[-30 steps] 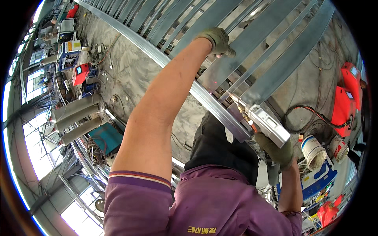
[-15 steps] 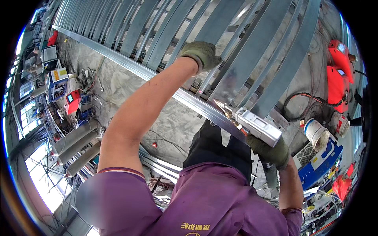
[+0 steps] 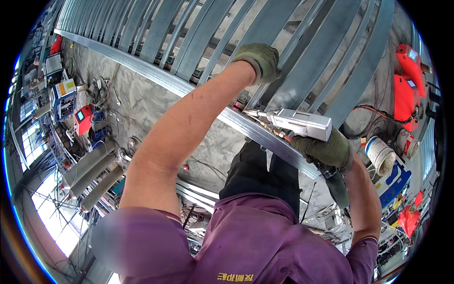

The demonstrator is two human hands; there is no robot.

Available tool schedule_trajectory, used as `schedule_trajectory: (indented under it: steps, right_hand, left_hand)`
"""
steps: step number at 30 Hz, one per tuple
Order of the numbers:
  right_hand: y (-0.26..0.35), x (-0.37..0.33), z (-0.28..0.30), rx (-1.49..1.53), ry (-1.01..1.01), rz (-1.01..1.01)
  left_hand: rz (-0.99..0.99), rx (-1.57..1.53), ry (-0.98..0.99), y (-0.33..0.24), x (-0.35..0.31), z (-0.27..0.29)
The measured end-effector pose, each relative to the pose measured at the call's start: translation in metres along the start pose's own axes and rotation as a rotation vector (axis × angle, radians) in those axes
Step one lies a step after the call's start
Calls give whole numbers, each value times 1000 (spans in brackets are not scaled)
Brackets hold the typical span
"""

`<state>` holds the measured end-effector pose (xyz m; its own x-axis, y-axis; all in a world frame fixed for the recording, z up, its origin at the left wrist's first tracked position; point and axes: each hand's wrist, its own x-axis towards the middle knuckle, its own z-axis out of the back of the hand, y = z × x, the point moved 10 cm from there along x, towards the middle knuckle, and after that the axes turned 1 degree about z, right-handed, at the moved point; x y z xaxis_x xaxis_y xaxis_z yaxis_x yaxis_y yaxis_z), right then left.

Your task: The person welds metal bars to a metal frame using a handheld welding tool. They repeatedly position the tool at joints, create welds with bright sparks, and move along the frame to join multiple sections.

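My right hand (image 3: 328, 149), in a green work glove, is wrapped around the grip of a silver welding gun (image 3: 300, 123). The gun's thin nozzle points left, its tip right by the long metal rail (image 3: 165, 79) where the slats' near ends meet it. My left hand (image 3: 259, 61), gloved as well, is curled over a metal bar (image 3: 272, 88) of the grey slatted frame, a little beyond the nozzle tip. Its fingertips are mostly hidden under the hand. Wide slats (image 3: 326, 52) and narrow bars alternate along the frame.
Red machines (image 3: 405, 97) and a white bucket (image 3: 379, 155) stand at the right. A blue machine (image 3: 395, 189) is beside the bucket. Another red unit (image 3: 83, 118) and large grey tubes (image 3: 90, 163) lie at the left. Cables cross the concrete floor (image 3: 135, 102).
The welding gun has swung to point more to the left, its nozzle now farther left along the rail. My left hand has shifted to the right over the bars.
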<state>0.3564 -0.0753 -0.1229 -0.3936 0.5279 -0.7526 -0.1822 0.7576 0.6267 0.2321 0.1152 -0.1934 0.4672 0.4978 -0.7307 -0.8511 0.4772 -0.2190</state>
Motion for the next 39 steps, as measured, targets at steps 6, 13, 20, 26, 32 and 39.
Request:
schedule_trajectory:
  steps: [6,13,20,26,32,39]
  right_hand:
    - [-9,10,-1,-38,29,-69]
    - [-7,13,1,-31,70,-12]
    - [-8,14,3,-59,57,-38]
    - [-6,15,2,-168,64,-13]
    - [0,11,2,-134,44,-42]
    - [-4,8,5,-87,29,-54]
  left_hand:
    - [3,-6,9,0,-2,0]
    - [8,1,7,1,-2,-1]
    - [11,16,32,1,5,-5]
    - [13,32,53,5,11,-15]
    - [21,60,63,4,11,-13]
    - [23,34,53,4,10,-10]
